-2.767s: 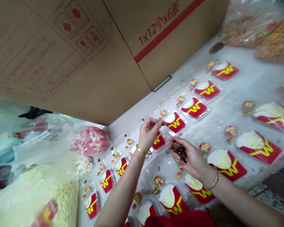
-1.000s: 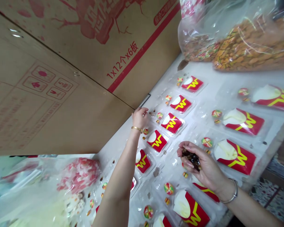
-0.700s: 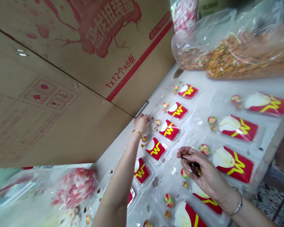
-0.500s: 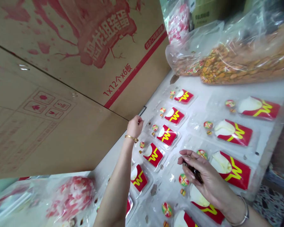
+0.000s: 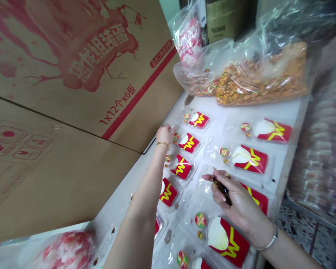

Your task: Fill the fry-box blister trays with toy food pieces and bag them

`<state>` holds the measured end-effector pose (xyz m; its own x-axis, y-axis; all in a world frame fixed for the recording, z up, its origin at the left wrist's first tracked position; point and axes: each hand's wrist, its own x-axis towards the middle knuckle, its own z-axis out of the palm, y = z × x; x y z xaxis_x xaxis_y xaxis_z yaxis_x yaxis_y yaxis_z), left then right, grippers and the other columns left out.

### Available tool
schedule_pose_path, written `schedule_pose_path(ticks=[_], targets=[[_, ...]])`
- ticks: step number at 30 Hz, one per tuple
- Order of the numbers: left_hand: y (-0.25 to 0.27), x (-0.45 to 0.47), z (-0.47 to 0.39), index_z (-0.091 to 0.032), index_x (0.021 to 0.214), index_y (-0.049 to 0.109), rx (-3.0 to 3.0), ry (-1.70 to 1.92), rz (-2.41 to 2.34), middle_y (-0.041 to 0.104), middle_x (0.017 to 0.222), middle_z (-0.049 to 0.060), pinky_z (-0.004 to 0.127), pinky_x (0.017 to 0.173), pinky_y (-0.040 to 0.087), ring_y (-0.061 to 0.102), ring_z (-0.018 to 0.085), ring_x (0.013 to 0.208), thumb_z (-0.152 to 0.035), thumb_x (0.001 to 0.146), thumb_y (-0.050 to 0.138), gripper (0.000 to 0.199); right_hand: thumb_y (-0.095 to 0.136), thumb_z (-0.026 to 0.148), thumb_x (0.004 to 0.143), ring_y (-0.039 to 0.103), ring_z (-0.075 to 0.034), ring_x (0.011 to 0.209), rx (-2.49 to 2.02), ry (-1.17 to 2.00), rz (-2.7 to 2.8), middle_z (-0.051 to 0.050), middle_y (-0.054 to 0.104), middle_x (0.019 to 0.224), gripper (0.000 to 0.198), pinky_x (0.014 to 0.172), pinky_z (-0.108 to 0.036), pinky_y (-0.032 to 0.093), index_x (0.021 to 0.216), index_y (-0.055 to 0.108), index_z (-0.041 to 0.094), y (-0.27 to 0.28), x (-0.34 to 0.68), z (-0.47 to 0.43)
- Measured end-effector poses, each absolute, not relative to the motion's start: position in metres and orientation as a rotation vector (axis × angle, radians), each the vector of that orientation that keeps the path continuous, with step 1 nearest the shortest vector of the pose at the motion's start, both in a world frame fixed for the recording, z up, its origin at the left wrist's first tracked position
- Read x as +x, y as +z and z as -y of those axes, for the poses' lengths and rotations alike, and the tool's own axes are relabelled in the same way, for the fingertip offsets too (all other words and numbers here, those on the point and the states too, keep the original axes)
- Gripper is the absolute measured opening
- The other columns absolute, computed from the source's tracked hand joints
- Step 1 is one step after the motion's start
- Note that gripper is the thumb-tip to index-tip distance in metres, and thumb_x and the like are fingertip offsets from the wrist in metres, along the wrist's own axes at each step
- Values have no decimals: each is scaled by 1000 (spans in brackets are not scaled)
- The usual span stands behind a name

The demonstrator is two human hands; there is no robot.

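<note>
My left hand is at the far end of the left row, over the lid side of a clear plastic pack. Its fingers are pinched together, and whatever they hold is hidden. My right hand curls around several small glossy dark brown pieces, above the right row. Beneath it, a red packet with a yellow W-like mark is partly covered. Each clear pack holds such a red fries-style packet with a white top, a round multicoloured piece and a tiny burger-like piece.
A large cardboard box walls off the left side. Along the back lie a clear bag of orange-brown pieces and a bag of pink-and-white pieces. Another pink-and-white bag sits at front left. Stacked clear trays stand beyond the table's right edge.
My left hand has moved farther along the left row, toward the back packs. My right hand still holds the dark brown pieces over the right row. The camera view has shifted to the right.
</note>
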<state>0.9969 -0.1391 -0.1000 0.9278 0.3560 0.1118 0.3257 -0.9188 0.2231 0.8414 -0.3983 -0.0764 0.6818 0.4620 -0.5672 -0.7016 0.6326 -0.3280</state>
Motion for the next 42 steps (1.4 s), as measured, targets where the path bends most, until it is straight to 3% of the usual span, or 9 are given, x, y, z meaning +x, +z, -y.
schedule_pose_path(ticks=[3,8,11,14,17,21,33,37,42], targets=[[-79,967,166,-16,89,63,2658,251,-199,64,86,6,28,74,43,57,16,79,-40,87,53,26,71,33,80,35,-2,43,-572,670,-458,-4,65,89,29,41,-16,26,79,47,18,-78,849,401],[-40,887,234,-20,104,62,2268,-176,520,62,101,7,31,85,44,57,18,94,-34,83,64,25,70,37,81,36,-3,41,-604,627,-416,5,53,64,28,38,-16,21,80,48,19,-81,855,399],[-37,862,259,-20,100,64,2328,-117,528,63,97,7,32,84,43,57,18,92,-27,87,57,15,70,40,81,36,-4,40,-621,607,-400,8,44,56,29,38,-16,18,82,48,20,-82,857,399],[-41,875,256,-19,95,64,2339,46,457,64,93,6,32,84,43,58,17,90,-24,88,56,12,67,42,82,38,-5,42,-667,607,-370,5,52,64,28,39,-17,19,86,48,21,-81,860,402],[-49,924,231,-18,87,63,2373,293,235,65,87,4,28,76,45,59,15,82,-25,86,58,9,63,43,85,38,-5,43,-711,646,-327,1,60,79,26,42,-19,22,89,49,22,-78,865,412],[-67,1013,188,-17,81,65,2595,438,-21,64,82,2,24,71,44,58,13,75,-22,82,58,8,51,47,90,36,-5,41,-718,732,-297,0,59,76,26,41,-20,22,95,52,22,-74,868,425],[-107,1102,161,-21,101,67,3223,126,-231,62,105,11,44,94,33,55,27,101,-18,84,49,25,31,69,89,38,-7,42,-703,861,-198,-2,56,66,57,42,-21,25,92,58,19,-87,881,433],[-82,1061,201,-20,125,54,2905,194,-43,60,112,12,44,94,37,56,26,101,-23,84,55,41,27,72,88,39,-8,43,-654,832,-201,-3,56,66,63,42,-21,23,90,60,18,-84,894,441],[-38,969,281,-22,104,66,2167,-411,571,62,109,7,32,93,45,58,19,100,-35,84,62,25,30,77,84,42,-9,42,-649,845,-220,-5,58,65,69,40,-21,20,81,62,17,-85,897,445]])
